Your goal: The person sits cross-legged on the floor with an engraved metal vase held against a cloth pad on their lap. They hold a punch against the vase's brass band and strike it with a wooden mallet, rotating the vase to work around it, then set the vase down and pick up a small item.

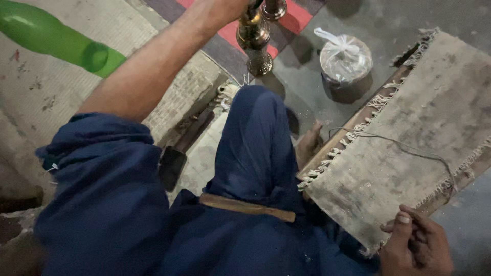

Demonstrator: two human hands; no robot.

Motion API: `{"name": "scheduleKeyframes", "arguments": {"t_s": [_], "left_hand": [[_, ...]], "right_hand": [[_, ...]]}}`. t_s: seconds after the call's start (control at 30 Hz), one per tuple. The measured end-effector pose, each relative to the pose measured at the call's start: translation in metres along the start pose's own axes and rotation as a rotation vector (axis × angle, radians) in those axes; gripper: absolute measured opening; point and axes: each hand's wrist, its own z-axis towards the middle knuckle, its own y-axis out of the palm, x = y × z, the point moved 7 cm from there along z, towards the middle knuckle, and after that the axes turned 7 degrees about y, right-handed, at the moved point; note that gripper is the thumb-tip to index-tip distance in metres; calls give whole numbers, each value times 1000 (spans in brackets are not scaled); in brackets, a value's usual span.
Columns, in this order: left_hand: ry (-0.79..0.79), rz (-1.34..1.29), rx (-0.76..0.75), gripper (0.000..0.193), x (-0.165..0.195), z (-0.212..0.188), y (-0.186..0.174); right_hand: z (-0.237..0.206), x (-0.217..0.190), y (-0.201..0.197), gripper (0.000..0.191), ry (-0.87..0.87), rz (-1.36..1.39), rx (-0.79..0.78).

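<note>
My left hand [232, 7] reaches far forward at the top edge and closes on the top of a brass stand [254, 41] that stands upright on the floor; most of the hand is cut off by the frame. At the bottom right, my right hand [415, 248] curls its fingers on the near corner of a dirty grey fringed mat [409, 128], thumb on its edge. The mat lies over a wooden board beside my blue-clothed knee [255, 138]. A thin cord [409, 151] runs across the mat.
A flat wooden stick [246, 207] rests on my lap. A dark hammer-like tool [174, 158] lies left of my leg. A round tin wrapped in clear plastic [346, 62] stands behind the mat. A green bottle [56, 38] lies top left. My bare foot [309, 143] touches the board.
</note>
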Motion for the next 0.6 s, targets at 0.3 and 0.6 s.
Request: {"name": "scheduleKeyframes", "arguments": {"t_s": [0.3,0.6], "left_hand": [[-9,-52,-12,20,17,-18,-8],[-6,-94,-62,17,2,10,-11]], "right_hand": [[11,-94,33,40,-352,-405,106],[22,-72,54,21,-219,-418,44]]}}
